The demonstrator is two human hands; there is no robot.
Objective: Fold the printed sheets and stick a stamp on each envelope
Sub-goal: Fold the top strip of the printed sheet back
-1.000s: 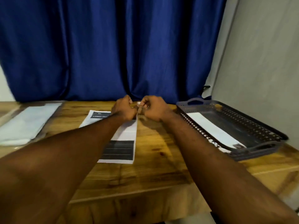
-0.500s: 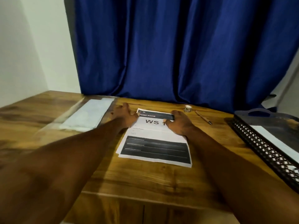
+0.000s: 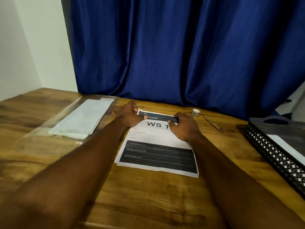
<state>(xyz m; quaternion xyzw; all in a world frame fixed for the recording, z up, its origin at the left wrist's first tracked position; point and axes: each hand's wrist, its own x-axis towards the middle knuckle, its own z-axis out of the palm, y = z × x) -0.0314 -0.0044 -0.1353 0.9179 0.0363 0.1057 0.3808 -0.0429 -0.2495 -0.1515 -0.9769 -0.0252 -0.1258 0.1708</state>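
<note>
A small stack of printed sheets (image 3: 158,152) lies on the wooden table in front of me, with "WS 1" printed large and a dark block at the near end. My left hand (image 3: 130,115) pinches the top sheet's far left corner, thumb on the paper. At the far right corner, my right hand (image 3: 183,127) curls its fingertips round the sheet's far edge. A small roll of stamps (image 3: 195,112) stands just beyond my right hand. White envelopes (image 3: 79,120) lie in a clear plastic sleeve to the left.
A pen (image 3: 212,123) lies right of the stamp roll. A black perforated tray (image 3: 270,154) at the right edge holds a white envelope (image 3: 287,147). A blue curtain hangs close behind the table and a white wall stands at the left.
A second ago both hands were raised together, pinching something small. They have come down onto the far corners of the top sheet, and my view has swung to the left.
</note>
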